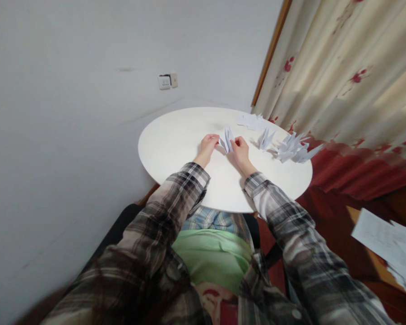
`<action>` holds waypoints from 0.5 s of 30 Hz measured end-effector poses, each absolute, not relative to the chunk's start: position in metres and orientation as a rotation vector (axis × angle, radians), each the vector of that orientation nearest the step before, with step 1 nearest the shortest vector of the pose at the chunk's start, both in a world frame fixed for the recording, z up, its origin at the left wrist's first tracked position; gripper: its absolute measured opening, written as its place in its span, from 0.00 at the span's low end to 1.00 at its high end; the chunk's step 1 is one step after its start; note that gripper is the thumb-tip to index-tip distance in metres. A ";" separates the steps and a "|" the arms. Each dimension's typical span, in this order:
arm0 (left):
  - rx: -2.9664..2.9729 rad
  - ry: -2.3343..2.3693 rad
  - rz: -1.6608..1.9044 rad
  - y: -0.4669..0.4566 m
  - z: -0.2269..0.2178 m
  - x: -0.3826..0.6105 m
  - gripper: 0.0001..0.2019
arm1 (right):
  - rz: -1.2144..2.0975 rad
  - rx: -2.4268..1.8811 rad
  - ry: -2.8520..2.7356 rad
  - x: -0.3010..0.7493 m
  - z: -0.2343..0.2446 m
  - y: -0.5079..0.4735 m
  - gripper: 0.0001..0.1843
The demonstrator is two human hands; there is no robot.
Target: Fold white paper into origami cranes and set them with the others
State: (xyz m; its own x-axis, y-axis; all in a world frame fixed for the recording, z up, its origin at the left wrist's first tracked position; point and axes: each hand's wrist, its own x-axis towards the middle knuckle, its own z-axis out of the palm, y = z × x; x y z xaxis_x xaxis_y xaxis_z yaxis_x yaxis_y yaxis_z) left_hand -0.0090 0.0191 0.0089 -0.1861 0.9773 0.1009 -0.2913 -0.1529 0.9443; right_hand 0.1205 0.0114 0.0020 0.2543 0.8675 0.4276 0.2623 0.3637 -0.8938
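Note:
A folded white paper piece (228, 138), like an origami crane with its flaps standing up, is held between my hands above the white round table (176, 144). My left hand (209, 145) pinches its left point with thumb and fingertips. On the other side, my right hand (241, 150) is closed on its right edge. To the right stands a separate folded paper crane (265, 139), and beyond it lies a cluster of several more paper cranes (289, 146).
Flat white paper sheets (252, 121) lie at the table's far edge. A wall with a power socket (164, 82) rises behind, and a flowered curtain (325, 90) hangs at the right. Printed papers (389, 239) rest on a wooden surface at the lower right.

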 end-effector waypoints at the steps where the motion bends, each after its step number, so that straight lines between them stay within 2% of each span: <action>1: 0.979 1.023 1.558 0.019 0.009 -0.009 0.03 | 0.569 -1.174 -1.295 0.120 0.002 0.011 0.12; 15: 0.926 0.975 1.551 0.021 0.006 -0.009 0.04 | 0.555 -1.172 -1.299 0.121 0.004 0.009 0.11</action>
